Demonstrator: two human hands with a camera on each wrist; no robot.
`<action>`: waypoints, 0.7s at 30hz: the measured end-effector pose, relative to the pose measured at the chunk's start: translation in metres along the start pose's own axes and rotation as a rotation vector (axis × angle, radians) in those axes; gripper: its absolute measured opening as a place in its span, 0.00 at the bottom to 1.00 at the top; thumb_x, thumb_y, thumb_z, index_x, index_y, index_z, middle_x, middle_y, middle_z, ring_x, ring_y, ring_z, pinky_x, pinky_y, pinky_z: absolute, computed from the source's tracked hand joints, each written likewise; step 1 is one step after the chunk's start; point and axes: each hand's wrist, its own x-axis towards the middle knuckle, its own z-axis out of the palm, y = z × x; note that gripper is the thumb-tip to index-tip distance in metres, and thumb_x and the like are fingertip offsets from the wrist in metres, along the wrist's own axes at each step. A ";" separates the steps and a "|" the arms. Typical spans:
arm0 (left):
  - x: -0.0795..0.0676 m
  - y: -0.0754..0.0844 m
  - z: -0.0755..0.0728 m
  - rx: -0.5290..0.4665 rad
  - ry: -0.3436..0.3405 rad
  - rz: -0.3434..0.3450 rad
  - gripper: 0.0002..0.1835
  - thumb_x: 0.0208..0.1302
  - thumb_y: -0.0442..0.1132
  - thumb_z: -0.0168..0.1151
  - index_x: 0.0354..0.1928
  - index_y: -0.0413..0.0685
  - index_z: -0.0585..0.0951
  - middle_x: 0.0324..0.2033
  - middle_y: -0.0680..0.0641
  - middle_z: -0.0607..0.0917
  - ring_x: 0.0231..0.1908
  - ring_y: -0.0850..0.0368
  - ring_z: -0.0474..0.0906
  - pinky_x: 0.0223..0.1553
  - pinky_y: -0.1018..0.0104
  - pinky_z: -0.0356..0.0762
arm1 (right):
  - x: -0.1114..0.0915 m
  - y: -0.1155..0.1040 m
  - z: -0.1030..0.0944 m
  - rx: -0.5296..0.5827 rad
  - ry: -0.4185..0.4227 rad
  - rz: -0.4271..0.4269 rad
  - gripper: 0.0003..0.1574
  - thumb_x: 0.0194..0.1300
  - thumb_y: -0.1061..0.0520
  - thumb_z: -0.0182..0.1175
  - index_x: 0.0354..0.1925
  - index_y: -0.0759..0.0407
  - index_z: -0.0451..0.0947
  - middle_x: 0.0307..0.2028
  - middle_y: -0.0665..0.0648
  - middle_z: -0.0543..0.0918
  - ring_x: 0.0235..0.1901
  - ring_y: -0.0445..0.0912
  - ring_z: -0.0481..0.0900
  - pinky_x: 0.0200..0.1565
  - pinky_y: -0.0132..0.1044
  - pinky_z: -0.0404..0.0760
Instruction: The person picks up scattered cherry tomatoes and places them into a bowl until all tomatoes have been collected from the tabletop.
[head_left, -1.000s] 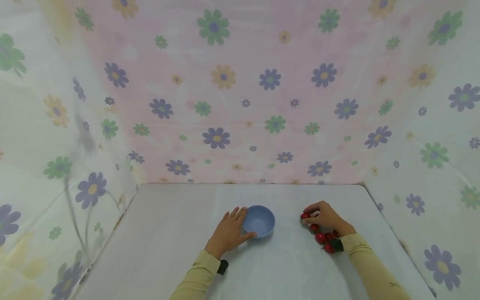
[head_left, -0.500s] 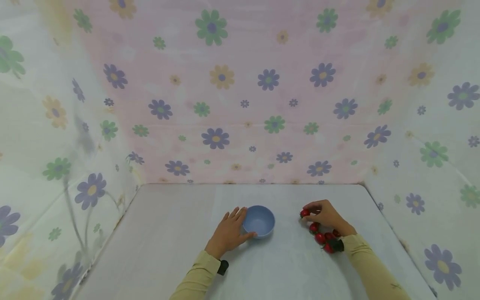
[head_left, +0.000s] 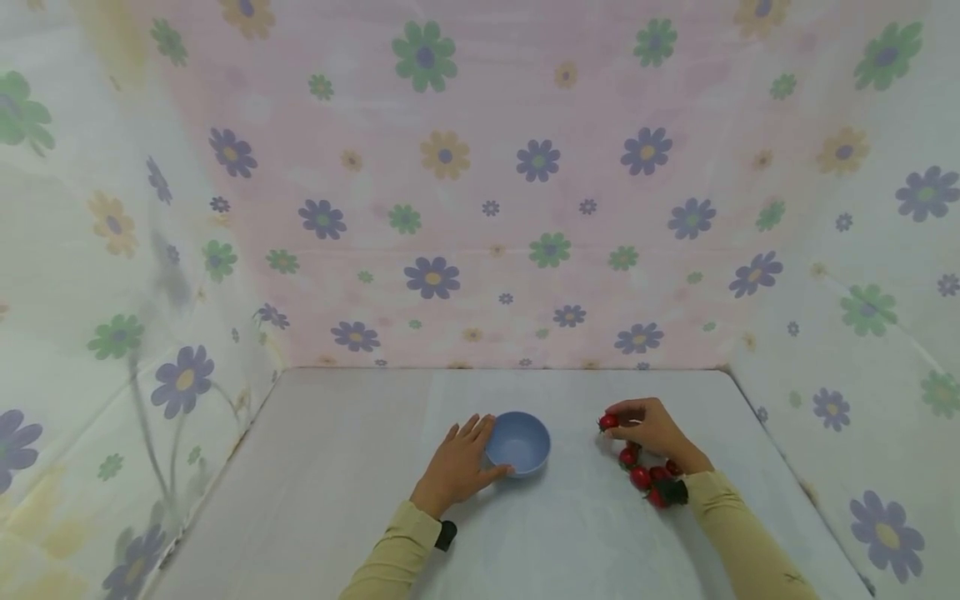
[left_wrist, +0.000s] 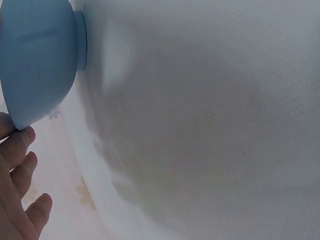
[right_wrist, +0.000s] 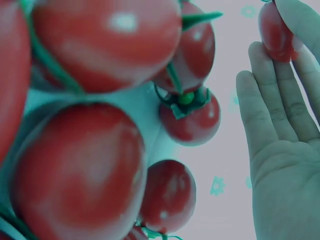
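My left hand [head_left: 456,467] rests against the left side of a blue bowl [head_left: 517,443], fingers spread at the rim and thumb on the near edge. From the left wrist, fingertips [left_wrist: 25,137] touch the rim of the upright bowl [left_wrist: 37,55], and the other fingers stay free of it. My right hand [head_left: 651,432] pinches a red cherry tomato [head_left: 607,423] between thumb and fingers. In the right wrist view that tomato [right_wrist: 276,32] shows at the fingertips, the remaining fingers extended. Several more cherry tomatoes [head_left: 640,477] lie beneath the right hand and wrist, partly hidden.
A white-covered table [head_left: 345,442] carries everything. Flower-printed sheets enclose it, with a pink back wall [head_left: 480,292] and pale side walls. Close to the right wrist camera, big tomatoes [right_wrist: 80,170] with green stems fill the left of the view.
My right hand has shifted slightly up and away with the pinched tomato, which has moved apart from the nearest tomato in the group. The left hand and bowl have stayed in place.
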 end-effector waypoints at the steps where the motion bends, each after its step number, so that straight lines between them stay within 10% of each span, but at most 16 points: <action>1: 0.000 0.000 0.001 0.004 0.002 0.001 0.50 0.67 0.70 0.57 0.77 0.40 0.61 0.75 0.42 0.66 0.76 0.43 0.60 0.74 0.40 0.60 | 0.000 -0.001 0.001 0.004 0.003 -0.001 0.26 0.59 0.58 0.76 0.52 0.70 0.83 0.48 0.65 0.88 0.48 0.51 0.87 0.49 0.35 0.87; 21: -0.002 0.000 0.004 0.023 0.000 0.000 0.50 0.68 0.71 0.53 0.79 0.43 0.60 0.76 0.44 0.63 0.77 0.45 0.58 0.75 0.41 0.59 | 0.009 -0.015 0.021 0.056 -0.019 -0.044 0.29 0.56 0.56 0.78 0.53 0.69 0.84 0.48 0.62 0.88 0.48 0.49 0.87 0.56 0.39 0.84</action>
